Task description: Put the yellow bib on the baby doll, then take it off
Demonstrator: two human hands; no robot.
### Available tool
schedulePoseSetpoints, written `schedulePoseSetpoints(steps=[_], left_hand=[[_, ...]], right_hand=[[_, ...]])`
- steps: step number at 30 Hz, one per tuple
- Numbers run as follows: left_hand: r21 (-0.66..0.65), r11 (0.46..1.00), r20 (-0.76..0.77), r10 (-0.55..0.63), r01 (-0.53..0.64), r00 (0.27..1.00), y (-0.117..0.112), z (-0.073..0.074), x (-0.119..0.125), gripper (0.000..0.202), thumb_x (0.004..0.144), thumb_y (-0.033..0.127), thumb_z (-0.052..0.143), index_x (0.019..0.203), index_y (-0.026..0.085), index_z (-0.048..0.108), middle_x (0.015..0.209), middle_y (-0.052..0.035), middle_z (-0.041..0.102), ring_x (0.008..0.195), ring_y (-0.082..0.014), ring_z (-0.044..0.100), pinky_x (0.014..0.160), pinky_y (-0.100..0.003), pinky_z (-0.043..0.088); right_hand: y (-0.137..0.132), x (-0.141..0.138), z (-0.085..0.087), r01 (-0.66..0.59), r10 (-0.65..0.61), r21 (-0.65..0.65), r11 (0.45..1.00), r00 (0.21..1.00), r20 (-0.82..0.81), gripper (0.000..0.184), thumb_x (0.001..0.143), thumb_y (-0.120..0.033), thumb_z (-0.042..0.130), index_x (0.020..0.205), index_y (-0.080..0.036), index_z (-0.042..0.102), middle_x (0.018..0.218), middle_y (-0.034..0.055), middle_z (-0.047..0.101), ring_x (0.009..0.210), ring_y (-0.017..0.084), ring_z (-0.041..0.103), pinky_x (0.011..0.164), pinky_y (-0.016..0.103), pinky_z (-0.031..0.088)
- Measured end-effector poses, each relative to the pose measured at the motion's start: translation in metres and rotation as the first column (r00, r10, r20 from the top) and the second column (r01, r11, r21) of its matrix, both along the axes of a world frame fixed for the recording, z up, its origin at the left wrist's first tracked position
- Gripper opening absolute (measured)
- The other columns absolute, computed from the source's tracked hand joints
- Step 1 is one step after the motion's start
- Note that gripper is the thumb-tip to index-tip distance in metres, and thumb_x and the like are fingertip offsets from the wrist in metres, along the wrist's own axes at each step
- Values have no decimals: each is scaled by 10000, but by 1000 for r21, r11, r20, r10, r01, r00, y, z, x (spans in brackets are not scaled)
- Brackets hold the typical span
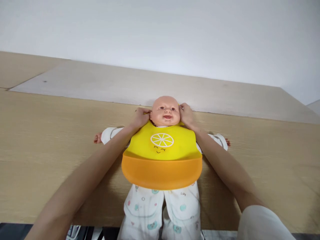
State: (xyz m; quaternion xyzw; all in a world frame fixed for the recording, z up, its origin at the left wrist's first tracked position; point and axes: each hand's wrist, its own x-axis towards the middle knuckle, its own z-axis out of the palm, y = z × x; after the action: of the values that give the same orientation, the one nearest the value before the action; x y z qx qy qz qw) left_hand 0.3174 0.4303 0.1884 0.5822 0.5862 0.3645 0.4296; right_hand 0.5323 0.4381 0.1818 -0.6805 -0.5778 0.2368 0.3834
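A baby doll [165, 111] in white patterned clothes lies on its back on a wooden table [50, 150], head away from me. A yellow silicone bib [162, 146] with an orange catch pocket and a lemon-slice face covers its chest. My left hand [141, 116] is curled beside the left side of the doll's head, fingers closed at the bib's neck strap. My right hand [186, 115] is curled the same way on the other side of the head. The strap ends are hidden behind the neck and my fingers.
The doll's arms stretch out sideways on the table. Its legs [162, 213] reach over the near table edge. Behind the table runs a paler board [125, 83] and a white wall. A white sleeve [262, 223] covers my right upper arm.
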Motion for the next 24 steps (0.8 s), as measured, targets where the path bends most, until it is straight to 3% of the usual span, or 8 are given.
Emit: schedulePoseSetpoints(steps=[5, 10, 18, 24], left_hand=[[-63, 998, -11, -12, 11, 1000, -4, 9, 2, 217, 597, 182, 501, 652, 141, 706, 622, 8, 667, 583, -129, 540, 560, -218, 420], [-46, 999, -55, -27, 24, 998, -7, 16, 3, 219, 590, 165, 486, 626, 144, 701, 606, 9, 655, 596, -123, 537, 548, -201, 401], [-47, 998, -50, -42, 39, 998, -5, 10, 1, 245, 597, 184, 470, 650, 144, 705, 640, -9, 680, 619, -150, 573, 547, -214, 428], [39, 996, -75, -75, 79, 994, -2, 6, 0, 313, 596, 198, 459, 735, 149, 736, 760, -17, 725, 732, -178, 618, 727, -269, 503]], right_hand=[[-1, -2, 5, 5, -4, -51, 999, 1000, 9, 259, 929, -213, 395, 672, -178, 399, 667, -4, 469, 642, 116, 414, 625, 253, 277], [2, 3, -1, -22, 24, -51, 998, 999, 32, 273, 913, -226, 438, 652, -179, 372, 643, -11, 458, 642, 108, 406, 614, 246, 281], [3, 5, 0, -37, 39, -123, 992, 999, 18, 240, 886, -234, 452, 660, -164, 416, 673, 4, 497, 654, 99, 424, 592, 231, 311], [0, 3, 5, -54, 51, -162, 985, 998, -28, 198, 843, -253, 505, 677, -150, 471, 703, 24, 544, 665, 103, 454, 596, 222, 369]])
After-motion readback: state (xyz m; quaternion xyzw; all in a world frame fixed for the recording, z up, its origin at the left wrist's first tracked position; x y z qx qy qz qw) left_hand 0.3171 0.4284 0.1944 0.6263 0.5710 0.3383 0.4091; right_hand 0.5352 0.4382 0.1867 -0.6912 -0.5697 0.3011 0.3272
